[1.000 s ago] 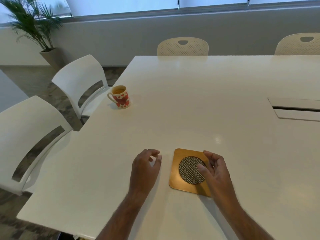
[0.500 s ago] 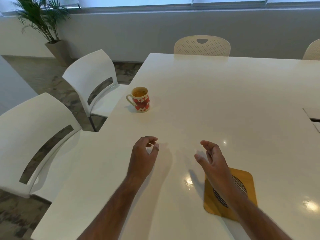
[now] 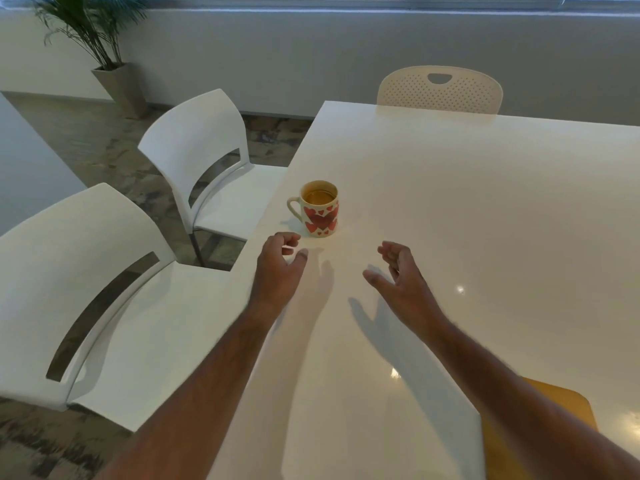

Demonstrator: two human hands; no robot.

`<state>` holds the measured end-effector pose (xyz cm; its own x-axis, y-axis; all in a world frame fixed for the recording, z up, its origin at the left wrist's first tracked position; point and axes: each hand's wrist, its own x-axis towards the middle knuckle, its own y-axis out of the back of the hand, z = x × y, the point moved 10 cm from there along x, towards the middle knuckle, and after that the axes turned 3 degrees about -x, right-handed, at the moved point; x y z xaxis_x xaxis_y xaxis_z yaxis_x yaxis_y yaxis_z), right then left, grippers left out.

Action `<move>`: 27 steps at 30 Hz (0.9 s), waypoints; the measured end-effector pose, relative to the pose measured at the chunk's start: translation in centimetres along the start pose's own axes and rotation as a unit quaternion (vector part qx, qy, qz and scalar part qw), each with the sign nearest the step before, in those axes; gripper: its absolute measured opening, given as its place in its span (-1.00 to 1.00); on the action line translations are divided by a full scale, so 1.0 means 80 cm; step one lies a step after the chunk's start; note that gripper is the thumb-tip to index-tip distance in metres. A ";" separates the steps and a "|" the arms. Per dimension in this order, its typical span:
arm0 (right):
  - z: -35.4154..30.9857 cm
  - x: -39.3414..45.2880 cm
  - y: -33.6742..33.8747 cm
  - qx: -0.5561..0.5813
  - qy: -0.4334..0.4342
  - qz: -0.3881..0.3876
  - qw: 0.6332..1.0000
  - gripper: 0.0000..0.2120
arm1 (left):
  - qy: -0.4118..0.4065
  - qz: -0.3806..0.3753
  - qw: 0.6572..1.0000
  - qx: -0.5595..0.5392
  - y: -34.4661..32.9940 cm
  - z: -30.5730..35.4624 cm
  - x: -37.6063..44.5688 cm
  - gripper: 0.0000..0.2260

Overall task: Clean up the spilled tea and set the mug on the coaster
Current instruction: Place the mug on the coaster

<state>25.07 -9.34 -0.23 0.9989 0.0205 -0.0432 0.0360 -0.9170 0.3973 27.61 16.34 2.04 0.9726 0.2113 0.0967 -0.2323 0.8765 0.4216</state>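
1. Coaster (image 3: 568,407): wooden, yellow-brown, flat on the white worktop (image 3: 485,202) at the near right; mostly hidden under the right forearm, only its far corner and right edge show.
2. Both forearms are bare and reach forward over the worktop, casting soft shadows on it.
3. Right hand (image 3: 403,282): held above the worktop, palm turned inward to the left, thumb stuck out, fingers (image 3: 391,252) loosely curled and spread apart, holding nothing. Well apart from the coaster, to the right of and nearer than the mug.
4. Left hand (image 3: 277,268): near the left edge of the worktop, back of hand up, fingers (image 3: 289,239) curled loosely with the thumb out to the side, gap between them, holding nothing. Fingertips just short of the mug, not touching it.
5. Mug (image 3: 320,211): white with red hearts, upright on the worktop near its left edge, handle pointing left, brownish tea inside. Well apart from the coaster.
6. No spill can be made out on the glossy worktop; only light glints.
7. Two white chairs (image 3: 207,157) on the left side of the worktop, one nearer, one farther.
8. Cream perforated chair (image 3: 440,90) at the far end.
9. Potted palm (image 3: 100,32) in the far left corner by the grey wall, under the window.
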 end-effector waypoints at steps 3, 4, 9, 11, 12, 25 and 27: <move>-0.015 0.030 -0.022 -0.017 -0.004 0.001 1.000 -0.32 | 0.002 0.002 1.000 -0.003 0.007 -0.006 0.031 -0.69; -0.020 0.040 -0.029 -0.023 -0.003 0.001 1.000 -0.30 | 0.004 0.002 1.000 -0.002 0.007 -0.007 0.041 -0.67; -0.031 0.087 -0.059 -0.049 -0.004 0.003 0.999 -0.20 | -0.004 0.010 1.000 0.008 0.007 -0.006 0.085 -0.60; -0.035 0.107 -0.067 -0.055 0.000 0.000 0.998 -0.16 | -0.011 0.015 1.000 0.007 0.006 -0.005 0.101 -0.59; -0.037 0.117 -0.072 -0.056 0.003 -0.002 0.998 -0.13 | -0.014 0.017 1.000 0.009 0.006 -0.006 0.109 -0.59; -0.046 0.205 -0.115 -0.043 0.023 -0.003 0.999 -0.07 | -0.054 -0.010 0.998 0.041 -0.007 -0.019 0.168 -0.79; -0.048 0.210 -0.116 -0.044 0.026 0.011 0.999 -0.07 | -0.062 -0.008 0.997 0.043 -0.006 -0.018 0.172 -0.82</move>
<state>41.63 1.03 -1.16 0.9996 0.0239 0.0130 0.0148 -0.8788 0.4770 41.12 19.50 1.86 0.9706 0.1365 0.1982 -0.2199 0.8379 0.4995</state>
